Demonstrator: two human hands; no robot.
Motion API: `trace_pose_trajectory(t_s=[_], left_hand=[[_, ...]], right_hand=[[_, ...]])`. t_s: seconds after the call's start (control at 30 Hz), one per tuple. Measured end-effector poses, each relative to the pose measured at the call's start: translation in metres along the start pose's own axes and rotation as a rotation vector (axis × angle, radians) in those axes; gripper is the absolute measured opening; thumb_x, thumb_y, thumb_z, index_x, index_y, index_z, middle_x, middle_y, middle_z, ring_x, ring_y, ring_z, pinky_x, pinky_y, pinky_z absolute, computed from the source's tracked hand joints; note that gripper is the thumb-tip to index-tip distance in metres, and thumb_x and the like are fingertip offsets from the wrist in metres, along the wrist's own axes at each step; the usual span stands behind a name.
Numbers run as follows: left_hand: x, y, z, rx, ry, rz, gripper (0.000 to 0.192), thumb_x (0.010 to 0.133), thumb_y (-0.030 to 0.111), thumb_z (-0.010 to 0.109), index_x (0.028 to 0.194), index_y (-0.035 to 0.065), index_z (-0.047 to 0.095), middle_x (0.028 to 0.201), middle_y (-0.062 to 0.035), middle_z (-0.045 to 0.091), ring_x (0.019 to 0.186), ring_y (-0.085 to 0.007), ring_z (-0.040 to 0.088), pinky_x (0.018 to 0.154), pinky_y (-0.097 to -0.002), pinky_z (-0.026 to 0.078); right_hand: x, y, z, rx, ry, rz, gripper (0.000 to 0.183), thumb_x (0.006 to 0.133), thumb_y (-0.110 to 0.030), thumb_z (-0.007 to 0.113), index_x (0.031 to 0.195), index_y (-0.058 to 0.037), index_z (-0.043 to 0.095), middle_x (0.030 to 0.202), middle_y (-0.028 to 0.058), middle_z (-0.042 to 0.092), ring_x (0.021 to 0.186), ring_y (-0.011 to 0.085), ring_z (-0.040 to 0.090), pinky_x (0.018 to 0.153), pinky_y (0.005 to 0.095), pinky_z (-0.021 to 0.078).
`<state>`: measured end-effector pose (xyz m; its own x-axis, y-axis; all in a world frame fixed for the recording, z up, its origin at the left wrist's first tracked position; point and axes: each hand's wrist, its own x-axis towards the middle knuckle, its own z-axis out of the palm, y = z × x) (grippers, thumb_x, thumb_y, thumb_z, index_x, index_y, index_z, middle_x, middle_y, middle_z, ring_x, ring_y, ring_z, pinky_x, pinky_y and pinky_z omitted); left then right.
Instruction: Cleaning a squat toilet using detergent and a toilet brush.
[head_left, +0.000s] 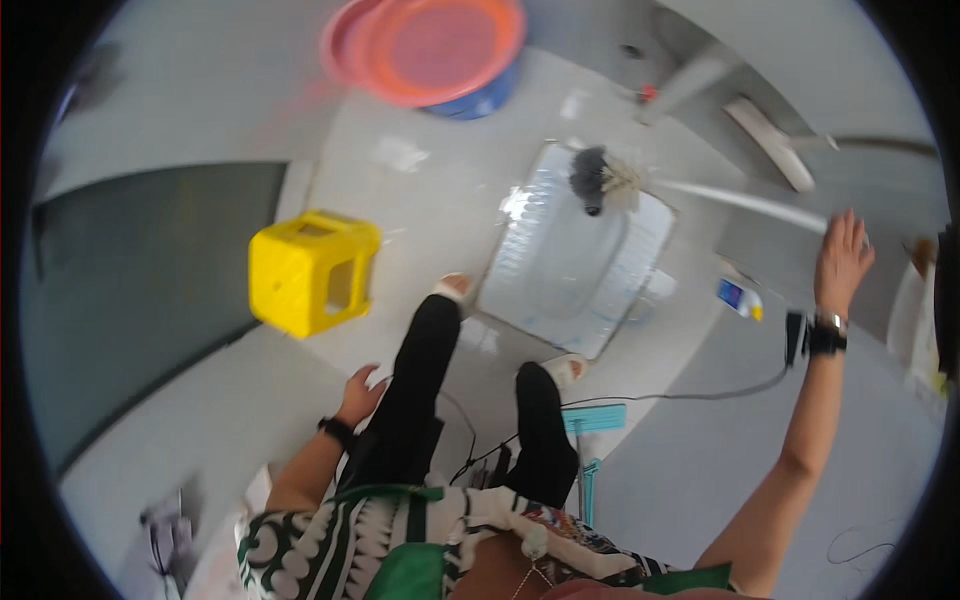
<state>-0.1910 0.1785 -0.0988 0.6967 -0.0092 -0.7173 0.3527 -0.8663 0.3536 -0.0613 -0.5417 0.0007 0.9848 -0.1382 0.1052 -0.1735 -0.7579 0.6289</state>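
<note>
My right hand (844, 259) is at the right, closed around the upper end of a long white handle (742, 199). The handle slants down to a brush head (600, 176), grey on one side and beige bristles on the other. That head rests over the far end of a white squat toilet (574, 251), set into the floor in front of my feet. My left hand (362, 395) hangs beside my left knee, fingers apart and holding nothing. A white and blue cleaner bottle (739, 298) with a yellow cap stands or lies below my right hand; its exact pose is unclear.
A yellow plastic stool (311, 274) is on the left, near a dark door panel (165, 300). Pink-orange basins (450, 49) sit on a blue bucket (480, 97) at the back. A turquoise mop (596, 417) is by my right leg. A cable (675, 395) runs from my right wrist.
</note>
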Motion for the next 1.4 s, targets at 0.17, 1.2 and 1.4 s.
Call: trace_pose_trajectory(t_s=[0.17, 1.2, 1.4], left_hand=[[0.035, -0.014, -0.022, 0.111, 0.076, 0.118, 0.042, 0.068, 0.016, 0.063, 0.105, -0.0012, 0.049, 0.102, -0.0214, 0.053, 0.096, -0.0352, 0.05, 0.085, -0.0377, 0.04], [0.307, -0.089, -0.098, 1.2, -0.641, -0.219, 0.091, 0.06, 0.034, 0.072, 0.131, 0.0146, 0.02, 0.13, -0.007, 0.033, 0.121, -0.0247, 0.029, 0.091, -0.0544, 0.028], [0.292, -0.095, -0.065, 1.318, -0.577, -0.151, 0.099, 0.055, 0.029, 0.076, 0.132, 0.0151, 0.017, 0.131, -0.0117, 0.032, 0.122, -0.029, 0.026, 0.095, -0.0526, 0.025]], right_hand=[[-0.074, -0.066, -0.004, 0.176, -0.3, -0.276, 0.016, 0.081, -0.008, 0.043, 0.096, -0.0028, 0.047, 0.099, 0.0133, 0.054, 0.101, 0.027, 0.049, 0.081, 0.0409, 0.0394], [-0.357, -0.26, -0.262, 0.826, -1.35, 0.418, 0.014, 0.082, -0.015, 0.05, 0.076, -0.0034, 0.046, 0.06, 0.0111, 0.059, 0.055, 0.0319, 0.057, 0.05, 0.0407, 0.0436], [-0.395, -0.285, -0.25, 0.981, -1.314, 0.543, 0.017, 0.081, -0.018, 0.052, 0.073, -0.0046, 0.044, 0.056, 0.0161, 0.053, 0.051, 0.036, 0.053, 0.045, 0.0442, 0.0401]])
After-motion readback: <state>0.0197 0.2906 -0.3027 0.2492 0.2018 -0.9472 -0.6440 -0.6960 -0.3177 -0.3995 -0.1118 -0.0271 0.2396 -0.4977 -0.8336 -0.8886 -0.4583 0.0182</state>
